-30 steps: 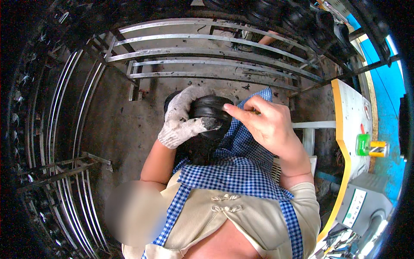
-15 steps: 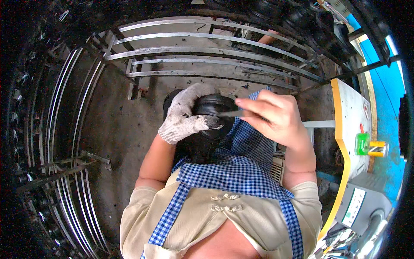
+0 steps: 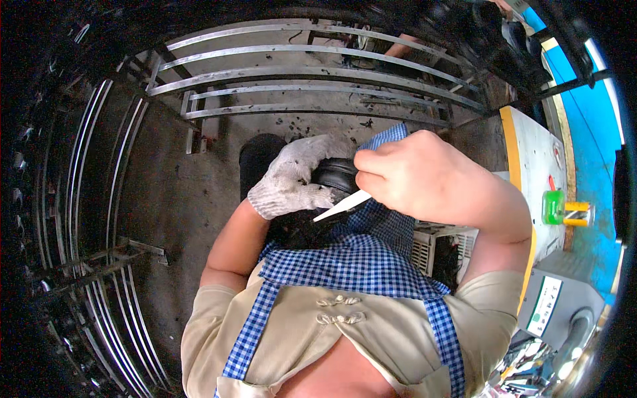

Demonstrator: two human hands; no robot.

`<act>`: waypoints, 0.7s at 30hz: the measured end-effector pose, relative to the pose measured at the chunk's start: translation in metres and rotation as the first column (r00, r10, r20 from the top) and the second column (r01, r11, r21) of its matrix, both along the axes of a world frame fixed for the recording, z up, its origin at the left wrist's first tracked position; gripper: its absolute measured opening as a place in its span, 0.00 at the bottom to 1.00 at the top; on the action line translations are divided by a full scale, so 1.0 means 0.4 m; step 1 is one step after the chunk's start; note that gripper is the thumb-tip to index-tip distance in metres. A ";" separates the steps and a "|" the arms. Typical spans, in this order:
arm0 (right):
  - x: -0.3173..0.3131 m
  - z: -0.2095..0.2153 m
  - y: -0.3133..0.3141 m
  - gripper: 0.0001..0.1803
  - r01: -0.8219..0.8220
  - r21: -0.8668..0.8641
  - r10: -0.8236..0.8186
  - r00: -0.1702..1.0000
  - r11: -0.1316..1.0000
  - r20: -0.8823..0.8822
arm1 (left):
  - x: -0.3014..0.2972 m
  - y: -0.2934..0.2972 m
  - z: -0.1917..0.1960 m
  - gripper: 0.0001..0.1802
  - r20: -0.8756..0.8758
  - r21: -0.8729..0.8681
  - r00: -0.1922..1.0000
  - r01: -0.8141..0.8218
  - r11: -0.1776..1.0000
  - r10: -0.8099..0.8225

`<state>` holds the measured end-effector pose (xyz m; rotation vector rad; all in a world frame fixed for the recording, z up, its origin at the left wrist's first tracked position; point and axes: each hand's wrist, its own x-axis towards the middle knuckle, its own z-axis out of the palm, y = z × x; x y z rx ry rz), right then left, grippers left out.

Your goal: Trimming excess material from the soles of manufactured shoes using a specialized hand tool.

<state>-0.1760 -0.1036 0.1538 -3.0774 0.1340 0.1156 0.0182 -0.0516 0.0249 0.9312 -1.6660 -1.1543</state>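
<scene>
My left hand (image 3: 295,176), in a dirty white knit glove, is closed around a glossy black rounded piece (image 3: 335,174) with ridges on its side. The glove covers part of it, so its full shape is hidden. In my bare right hand (image 3: 415,176), fingers curled, is a thin, pale, pointed blade (image 3: 344,206). Its tip points toward the lower left, just below the black piece and my left thumb. Any handle is hidden inside my fist. Both hands are close together above the blue checked apron (image 3: 352,262) on my lap.
Metal rail racks stand in front (image 3: 312,73) and at the left (image 3: 99,199). To the right is a white table with a yellow edge (image 3: 514,142), bearing a green container (image 3: 553,207). A grey machine box (image 3: 561,302) and a pale slatted crate (image 3: 423,253) are also at right.
My right hand has turned over and its elbow has swung outward. The blade has gone from lying level across the black piece to slanting down-left below it. My left hand keeps its hold.
</scene>
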 end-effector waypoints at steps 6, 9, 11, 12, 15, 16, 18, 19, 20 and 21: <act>0.015 -0.011 0.019 0.06 -0.051 -0.088 0.040 0.993 0.995 -0.114 | -0.005 -0.006 -0.023 0.41 0.152 -0.084 0.987 0.066 0.994 -0.053; 0.013 -0.022 0.015 0.04 -0.053 -0.105 0.039 0.989 0.993 -0.140 | -0.016 -0.006 -0.017 0.40 0.093 -0.070 0.994 0.062 0.996 -0.056; 0.011 -0.033 0.005 0.04 -0.047 -0.076 0.037 0.993 0.996 -0.116 | -0.019 -0.011 -0.025 0.38 0.069 -0.153 0.997 0.047 0.987 -0.037; 0.009 -0.039 0.000 0.05 -0.042 -0.051 0.038 0.995 0.998 -0.091 | -0.019 -0.014 -0.026 0.38 0.067 -0.152 0.997 0.049 0.987 -0.039; -0.005 -0.059 -0.018 0.06 0.030 0.121 -0.030 1.000 0.992 -0.009 | -0.015 -0.021 -0.034 0.36 0.124 -0.103 0.991 0.067 0.992 -0.054; -0.011 -0.069 -0.024 0.06 0.031 0.124 -0.030 0.999 0.992 -0.010 | -0.011 -0.022 -0.044 0.35 0.085 -0.061 0.994 0.071 0.996 -0.065; -0.021 -0.089 -0.037 0.08 0.039 0.168 -0.061 0.990 0.985 0.130 | -0.014 -0.023 -0.042 0.35 0.037 -0.018 0.996 0.079 0.997 -0.078; -0.025 -0.100 -0.041 0.08 0.041 0.170 -0.062 0.990 0.985 0.125 | -0.019 -0.020 -0.032 0.35 -0.002 -0.004 0.998 0.058 0.998 -0.058; -0.031 -0.111 -0.043 0.09 0.063 0.259 -0.112 0.977 0.964 0.179 | -0.023 -0.020 -0.018 0.34 -0.039 0.009 0.998 0.040 0.999 -0.040; -0.036 -0.121 -0.046 0.10 0.078 0.347 -0.165 0.960 0.935 0.228 | -0.024 -0.023 -0.008 0.33 -0.059 -0.008 0.997 0.048 0.999 -0.048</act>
